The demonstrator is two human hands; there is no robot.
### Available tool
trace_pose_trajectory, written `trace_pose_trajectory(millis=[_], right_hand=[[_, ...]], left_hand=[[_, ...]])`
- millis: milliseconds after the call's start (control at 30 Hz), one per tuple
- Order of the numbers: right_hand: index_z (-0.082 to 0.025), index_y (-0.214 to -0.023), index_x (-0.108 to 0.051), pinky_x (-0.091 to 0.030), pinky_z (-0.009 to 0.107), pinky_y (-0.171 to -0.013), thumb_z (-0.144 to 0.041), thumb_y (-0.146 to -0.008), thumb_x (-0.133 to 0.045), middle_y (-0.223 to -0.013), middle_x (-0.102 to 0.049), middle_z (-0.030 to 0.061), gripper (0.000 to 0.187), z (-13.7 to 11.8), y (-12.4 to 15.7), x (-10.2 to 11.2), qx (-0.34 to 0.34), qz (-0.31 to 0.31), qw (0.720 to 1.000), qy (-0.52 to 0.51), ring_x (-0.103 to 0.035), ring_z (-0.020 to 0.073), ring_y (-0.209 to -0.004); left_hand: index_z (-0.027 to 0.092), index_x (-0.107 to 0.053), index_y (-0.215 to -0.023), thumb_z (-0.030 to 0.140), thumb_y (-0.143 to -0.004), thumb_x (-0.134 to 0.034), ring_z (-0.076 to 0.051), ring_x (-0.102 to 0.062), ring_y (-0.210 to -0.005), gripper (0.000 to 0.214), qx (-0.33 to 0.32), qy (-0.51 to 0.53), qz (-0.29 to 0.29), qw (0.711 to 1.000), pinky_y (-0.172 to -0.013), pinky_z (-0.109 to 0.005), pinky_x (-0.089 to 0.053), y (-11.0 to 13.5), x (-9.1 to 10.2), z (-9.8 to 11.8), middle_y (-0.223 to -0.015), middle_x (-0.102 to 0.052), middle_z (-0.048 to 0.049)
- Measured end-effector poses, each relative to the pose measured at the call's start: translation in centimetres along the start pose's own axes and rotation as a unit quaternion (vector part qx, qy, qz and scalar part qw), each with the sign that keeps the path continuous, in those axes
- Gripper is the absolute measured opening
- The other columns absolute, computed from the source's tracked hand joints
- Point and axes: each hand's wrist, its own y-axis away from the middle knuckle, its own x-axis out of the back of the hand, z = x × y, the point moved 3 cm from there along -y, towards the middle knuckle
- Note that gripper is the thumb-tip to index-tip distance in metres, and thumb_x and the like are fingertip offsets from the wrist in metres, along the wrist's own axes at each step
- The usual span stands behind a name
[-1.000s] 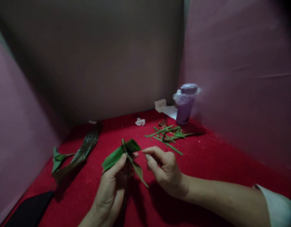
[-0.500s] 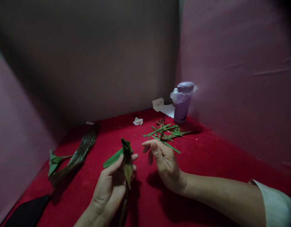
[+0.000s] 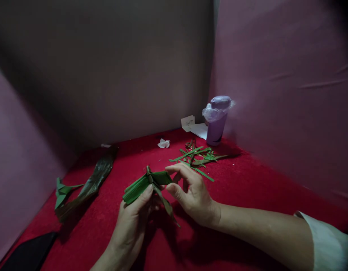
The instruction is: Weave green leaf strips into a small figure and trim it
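My left hand (image 3: 136,214) is closed around a folded green leaf piece (image 3: 136,190), its thumb pressing beside the brown stem in the middle. Flat green folds stick out to either side of that stem, and a brownish strip of leaf hangs down toward the lower right. My right hand (image 3: 195,194) is at the right fold, with index finger at its upper corner and thumb at its lower corner, the leaf's end between them. Its other fingers curl behind and are partly hidden.
Cut leaf strips (image 3: 198,156) lie beyond my right hand. A purple cup (image 3: 217,126) with plastic wrap, white papers (image 3: 198,130) and a crumpled tissue (image 3: 164,143) are farther back. A long dark leaf (image 3: 92,184), a green folded leaf (image 3: 61,192) and a black object (image 3: 29,252) lie left.
The leaf piece has turned in my left hand, so its right fold now spreads outward and the hanging strip points right. My right hand has come left onto that fold.
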Motion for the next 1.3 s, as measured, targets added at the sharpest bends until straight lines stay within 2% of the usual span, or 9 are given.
trace_pose_trajectory(millis=[67,167,267,400,600,700,900,1033,1300], right_hand=[[-0.018,-0.102,-0.061,-0.047,0.029,-0.069,-0.041,-0.085,-0.062,-0.09,-0.063,0.0045,0.03,0.0,-0.1,-0.1,-0.013,-0.008,1.0,0.018,-0.057,0.0153,-0.074],[-0.018,-0.092,-0.063,-0.046,0.027,-0.068,-0.023,-0.086,-0.059,-0.081,-0.063,0.0021,0.009,0.0,-0.2,-0.4,-0.021,-0.01,0.999,0.031,-0.057,0.0144,-0.073],[-0.018,-0.081,-0.063,-0.045,0.025,-0.065,-0.015,-0.085,-0.054,-0.074,-0.062,0.0005,0.011,0.4,-0.3,-0.5,-0.023,0.004,0.999,0.045,-0.056,0.0132,-0.068],[-0.018,-0.075,-0.063,-0.044,0.026,-0.061,-0.016,-0.084,-0.054,-0.07,-0.062,0.0007,0.013,1.2,-0.6,-0.2,-0.033,0.034,0.997,0.063,-0.055,0.0136,-0.064],[-0.017,-0.073,-0.064,-0.042,0.025,-0.059,-0.017,-0.082,-0.055,-0.069,-0.065,0.0014,0.013,2.3,-1.0,0.0,-0.062,0.038,0.991,0.114,-0.057,0.0135,-0.063],[-0.018,-0.074,-0.064,-0.043,0.025,-0.06,-0.019,-0.082,-0.056,-0.07,-0.066,0.0008,0.011,3.3,-0.9,-0.4,-0.117,-0.007,0.984,0.136,-0.057,0.013,-0.062],[-0.017,-0.084,-0.066,-0.043,0.024,-0.054,-0.029,-0.084,-0.057,-0.073,-0.068,0.0033,0.016,4.1,-0.8,-0.7,-0.165,-0.044,0.975,0.144,-0.058,0.0135,-0.058],[-0.017,-0.09,-0.066,-0.046,0.026,-0.06,-0.034,-0.083,-0.06,-0.082,-0.069,0.0046,0.019,3.5,-0.6,-0.7,-0.151,-0.056,0.977,0.136,-0.061,0.0153,-0.067],[-0.019,-0.1,-0.064,-0.047,0.029,-0.068,-0.038,-0.08,-0.062,-0.094,-0.069,0.0049,0.028,3.5,-0.5,-0.6,-0.16,-0.044,0.978,0.125,-0.063,0.019,-0.081]], left_hand=[[0.013,-0.072,-0.091,0.027,-0.068,-0.077,-0.013,-0.063,-0.062,0.027,0.0,-0.012,0.003,1.0,-0.055,-0.023,-0.048,0.0,0.0,-0.2,-0.081,-0.073,-0.0061],[0.014,-0.073,-0.091,0.028,-0.065,-0.079,-0.014,-0.063,-0.062,0.03,-0.009,-0.022,0.007,1.0,-0.056,-0.024,-0.049,-0.1,0.0,-0.4,-0.082,-0.072,-0.006],[0.014,-0.072,-0.094,0.028,-0.069,-0.076,-0.016,-0.065,-0.07,0.03,-0.017,-0.054,-0.02,0.998,-0.064,-0.026,-0.05,-0.2,0.0,-0.9,-0.083,-0.072,-0.0067],[0.016,-0.068,-0.102,0.022,-0.069,-0.077,-0.018,-0.065,-0.087,0.035,-0.028,-0.069,-0.052,0.996,-0.078,-0.028,-0.05,-0.2,-0.2,-1.1,-0.099,-0.071,-0.0084],[0.018,-0.06,-0.106,0.025,-0.059,-0.083,-0.016,-0.063,-0.087,0.052,-0.112,-0.085,0.105,0.984,-0.078,-0.025,-0.048,-1.3,1.3,0.0,-0.095,-0.067,-0.0038],[0.015,-0.064,-0.097,0.024,-0.056,-0.083,-0.018,-0.063,-0.085,0.046,-0.158,-0.149,0.113,0.969,-0.076,-0.026,-0.048,-2.2,1.8,0.7,-0.088,-0.068,-0.0042],[0.014,-0.069,-0.096,0.03,-0.063,-0.078,-0.022,-0.062,-0.085,0.038,-0.165,-0.245,0.09,0.951,-0.08,-0.031,-0.045,-2.4,1.8,0.7,-0.094,-0.07,-0.01],[0.014,-0.066,-0.104,0.031,-0.065,-0.077,-0.024,-0.062,-0.093,0.044,-0.167,-0.272,0.068,0.945,-0.082,-0.033,-0.045,-2.4,1.8,0.4,-0.103,-0.068,-0.0122],[0.011,-0.056,-0.113,0.032,-0.065,-0.074,-0.025,-0.063,-0.088,0.056,-0.149,-0.295,0.043,0.943,-0.08,-0.037,-0.047,-2.7,1.9,0.0,-0.098,-0.068,-0.0113]])
